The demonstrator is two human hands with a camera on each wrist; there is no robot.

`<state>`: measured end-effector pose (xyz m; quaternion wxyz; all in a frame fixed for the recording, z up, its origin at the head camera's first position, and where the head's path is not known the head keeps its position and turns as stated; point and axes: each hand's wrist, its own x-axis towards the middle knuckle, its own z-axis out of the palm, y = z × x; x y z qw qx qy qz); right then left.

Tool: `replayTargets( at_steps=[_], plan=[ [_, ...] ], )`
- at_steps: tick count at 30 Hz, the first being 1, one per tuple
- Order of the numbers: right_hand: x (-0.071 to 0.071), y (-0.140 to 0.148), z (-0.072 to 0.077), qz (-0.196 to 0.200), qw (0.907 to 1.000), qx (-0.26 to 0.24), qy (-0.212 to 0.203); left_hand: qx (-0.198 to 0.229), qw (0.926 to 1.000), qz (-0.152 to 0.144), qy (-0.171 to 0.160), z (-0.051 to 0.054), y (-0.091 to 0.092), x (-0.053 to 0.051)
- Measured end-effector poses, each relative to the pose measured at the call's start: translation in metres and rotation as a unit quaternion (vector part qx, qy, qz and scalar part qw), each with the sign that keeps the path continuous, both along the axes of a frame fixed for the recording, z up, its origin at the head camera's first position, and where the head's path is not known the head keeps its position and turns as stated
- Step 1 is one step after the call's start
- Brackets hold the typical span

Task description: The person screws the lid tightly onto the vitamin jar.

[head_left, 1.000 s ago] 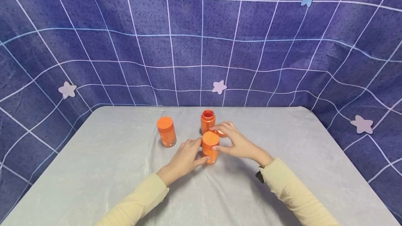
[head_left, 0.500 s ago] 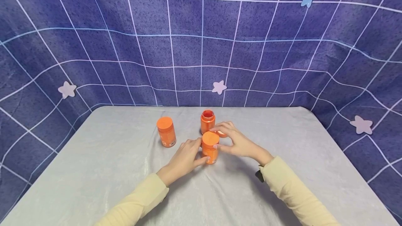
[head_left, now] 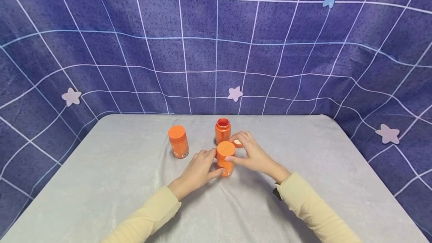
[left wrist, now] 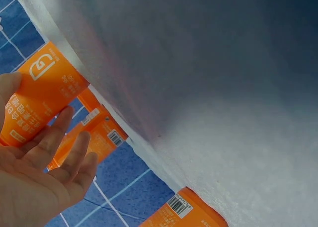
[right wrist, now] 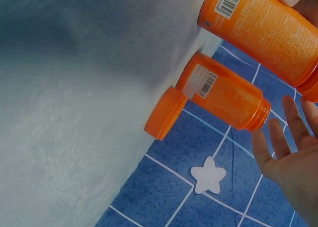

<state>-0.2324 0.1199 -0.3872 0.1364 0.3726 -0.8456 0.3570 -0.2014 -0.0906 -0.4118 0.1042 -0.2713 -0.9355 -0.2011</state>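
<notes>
In the head view, my left hand (head_left: pixel 199 168) grips the body of a capped orange jar (head_left: pixel 225 167) standing on the table, thumb in front and fingers behind. My right hand (head_left: pixel 254 155) pinches the jar's orange screw lid (head_left: pixel 226 148) from the right, with the thumb at the near side and the index finger at the far side. The right wrist view shows its other fingers (right wrist: pixel 278 137) spread loosely, off the jar. Just behind stands an uncapped orange jar (head_left: pixel 222 132). Its loose lid (head_left: pixel 238 143) lies beside it, partly hidden by my right hand.
Another capped orange jar (head_left: pixel 179 142) stands to the left, apart from both hands. A pale grey cloth covers the table (head_left: pixel 101 183). Behind it hangs a blue gridded curtain (head_left: pixel 202 48) with star shapes.
My right hand has turned slightly at the lid; its thumb has shifted left and the fingers uncover more of the loose lid behind. The left hand and jars stay in place.
</notes>
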Motion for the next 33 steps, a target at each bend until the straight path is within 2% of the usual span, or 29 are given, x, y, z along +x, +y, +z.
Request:
replayTargets(
  at_steps=[6, 16, 24, 28, 33],
  plan=[
    [-0.0006, 0.0023, 0.0001, 0.011, 0.9999, 0.005, -0.009, 0.000, 1.0000, -0.003, 0.004, 0.0007, 0.0001, 0.0002],
    [-0.0024, 0.0088, 0.0068, 0.059, 0.9973, 0.042, -0.016, 0.000, 1.0000, -0.005, 0.005, 0.0008, 0.0001, 0.0002],
    [-0.0062, 0.0085, 0.0071, 0.094, 0.9944, 0.042, -0.023, 0.004, 1.0000, -0.001, -0.002, 0.0011, -0.0001, 0.0009],
    [-0.0052, 0.0080, 0.0078, 0.093, 0.9945, 0.037, -0.028, 0.004, 1.0000, -0.001, -0.004, 0.0009, -0.0001, 0.0008],
    [-0.0032, 0.0075, 0.0074, 0.064, 0.9970, 0.031, -0.030, 0.003, 1.0000, -0.003, 0.002, 0.0007, 0.0000, 0.0006]
  ],
)
